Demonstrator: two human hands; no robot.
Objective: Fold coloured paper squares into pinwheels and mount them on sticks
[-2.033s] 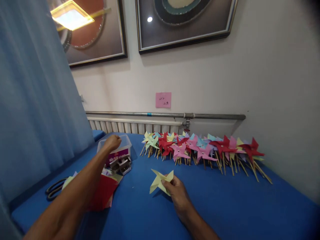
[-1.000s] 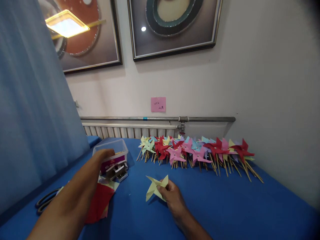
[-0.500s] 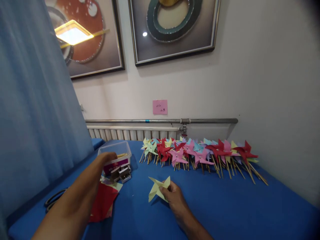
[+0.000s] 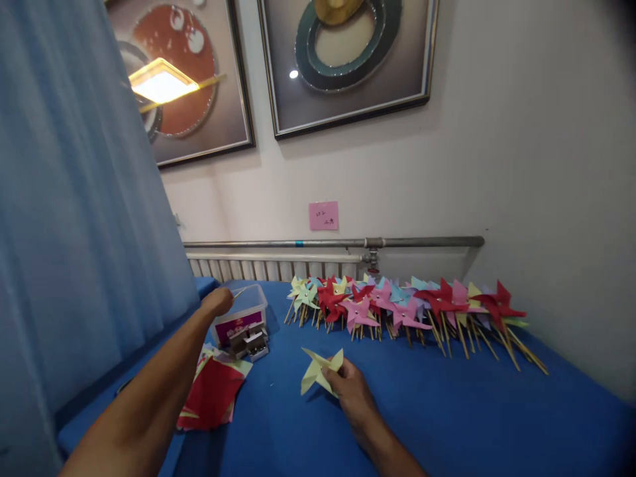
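Observation:
Over the left rim of a clear plastic box [image 4: 257, 295], my left hand [image 4: 217, 302] is closed on a thin wooden stick [image 4: 239, 293], whose end points up and to the right. A pale yellow paper pinwheel [image 4: 314, 374] is pinched between thumb and fingers of my right hand [image 4: 352, 392], above the blue cloth. Small open cardboard boxes [image 4: 256, 344] with tiny dark pieces in them stand against the front of the plastic box. Nearer to me, beneath my left forearm, lies a pile of red and pale paper sheets [image 4: 216, 391], partly hidden.
Many finished pinwheels on sticks [image 4: 360, 313] lie in a row at the back of the blue-covered table [image 4: 447, 417]. A scissors handle [image 4: 122, 387] shows behind my left forearm. Blue curtain [image 4: 89, 199] hangs at left; a pipe [image 4: 422, 242] runs along the wall.
My left hand has risen up out of the plastic box and now has a stick in its fingers. My right hand still holds the pinwheel. The whole view has shifted slightly.

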